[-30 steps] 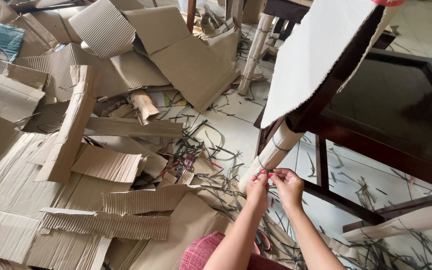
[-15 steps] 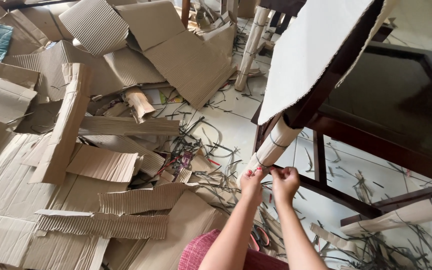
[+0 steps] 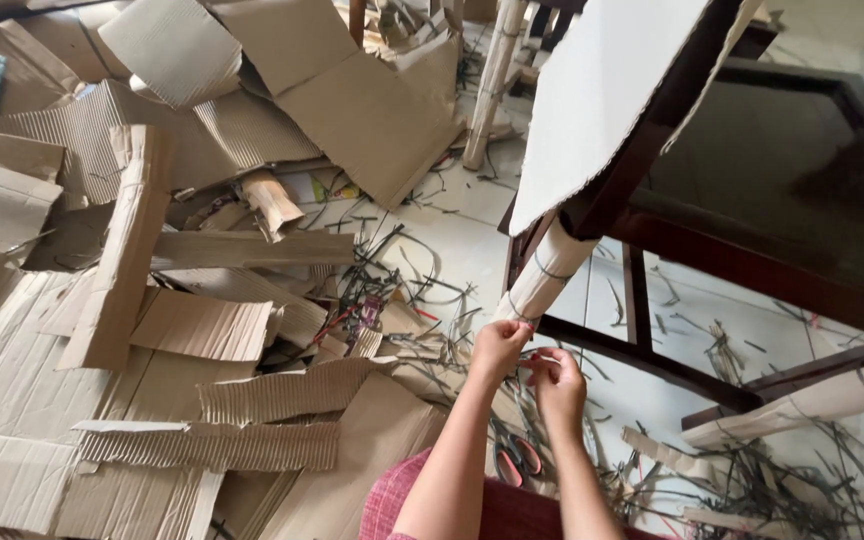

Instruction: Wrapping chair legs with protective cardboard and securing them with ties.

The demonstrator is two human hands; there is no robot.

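Here, my left hand (image 3: 500, 345) and right hand (image 3: 556, 382) both pinched on a thin strap (image 3: 542, 358) — beside the cardboard-wrapped table leg (image 3: 542, 280), scissors (image 3: 514, 460) below on the floor (image 3: 452, 250).

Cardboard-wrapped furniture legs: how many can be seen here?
3. One at the hands; one at the top centre; one at the lower right. More may be hidden.

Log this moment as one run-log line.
left hand: pinching at cardboard-wrapped table leg | right hand: closed beside it | scissors: on floor below
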